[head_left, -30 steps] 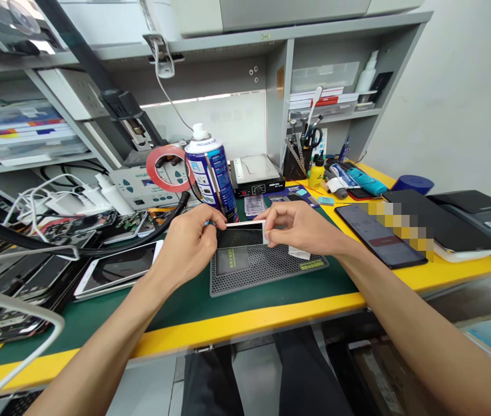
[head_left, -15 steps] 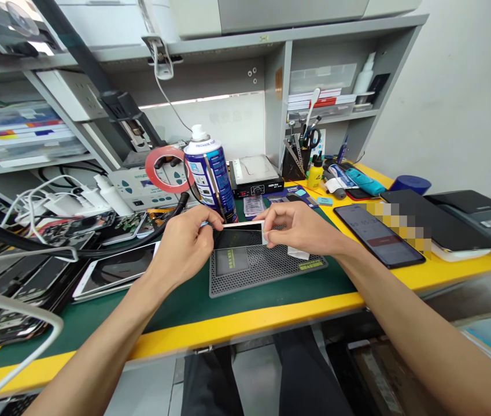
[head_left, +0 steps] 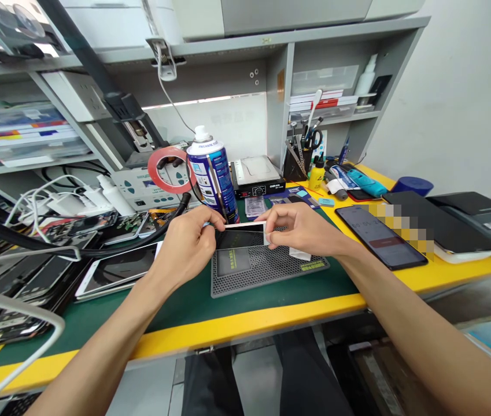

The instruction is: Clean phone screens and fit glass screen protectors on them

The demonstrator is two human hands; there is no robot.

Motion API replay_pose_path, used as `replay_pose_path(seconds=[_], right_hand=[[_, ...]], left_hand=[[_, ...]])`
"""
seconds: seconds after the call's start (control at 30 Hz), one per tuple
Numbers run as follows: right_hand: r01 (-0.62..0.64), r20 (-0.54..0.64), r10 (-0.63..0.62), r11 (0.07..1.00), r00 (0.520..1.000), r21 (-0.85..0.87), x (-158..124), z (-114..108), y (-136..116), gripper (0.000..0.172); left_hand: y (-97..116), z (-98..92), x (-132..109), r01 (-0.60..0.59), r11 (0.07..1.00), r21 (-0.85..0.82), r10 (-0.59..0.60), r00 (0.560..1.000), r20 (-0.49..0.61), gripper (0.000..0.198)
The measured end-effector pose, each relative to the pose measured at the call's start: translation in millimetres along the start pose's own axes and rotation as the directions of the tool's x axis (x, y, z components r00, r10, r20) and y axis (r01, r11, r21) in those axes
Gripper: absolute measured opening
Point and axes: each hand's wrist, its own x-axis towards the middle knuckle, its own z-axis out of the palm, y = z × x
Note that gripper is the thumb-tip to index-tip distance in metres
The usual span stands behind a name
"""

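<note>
Between my two hands, above the mat, is a phone (head_left: 254,227) with a white edge and a dark screen. A thin clear sheet (head_left: 242,239), which looks like a screen protector, slants across its near side. My left hand (head_left: 191,238) is closed in a pinch at the left ends of the phone and sheet. Thumb and fingers of my right hand (head_left: 292,229) pinch their right ends, by a whitish tab. My fingers hide both ends, so I cannot tell how far the sheet touches the screen. Below lies a grey perforated mat (head_left: 266,274).
Behind my hands stand a blue spray can (head_left: 213,179) and a black control box (head_left: 258,179). A white phone (head_left: 115,274) and stacked phone parts (head_left: 32,289) lie left. At right is a phone showing a timer (head_left: 379,237). A small white piece (head_left: 299,254) rests on the mat.
The whole view has shifted slightly. Both hands keep their pinch on the phone and clear sheet, with almost no visible movement.
</note>
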Motion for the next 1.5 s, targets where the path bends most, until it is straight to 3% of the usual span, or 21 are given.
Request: replay_pose_path(seconds=[0.5, 0.77, 0.97, 1.17, 1.5], right_hand=[[-0.031, 0.009, 0.031, 0.999, 0.999, 0.016, 1, 1, -1, 0.004], [-0.049, 0.002, 0.049, 0.999, 0.999, 0.012, 0, 0, -2, 0.002], [-0.043, -0.01, 0.043, 0.999, 0.999, -0.012, 0, 0, -2, 0.002], [-0.025, -0.031, 0.024, 1.0, 0.999, -0.013, 2, 1, 2, 0.001], [-0.022, -0.031, 0.021, 0.999, 0.999, -0.046, 1, 0, 4, 0.004]], left_hand=[[4, -2.4, -3, 0.021, 0.999, 0.032, -0.021, 1.0, -0.007, 0.029], [-12, -5.3, -14, -0.225, 0.974, -0.032, 0.223, 0.973, -0.068, 0.038], [-23, -6.5, -25, -0.294, 0.956, 0.007, 0.294, 0.954, -0.049, 0.043], [-22, -8.0, -24, -0.247, 0.967, -0.056, 0.246, 0.969, -0.02, 0.045], [-16, -7.8, -15, -0.047, 0.984, -0.17, 0.057, 0.997, 0.055, 0.037]])
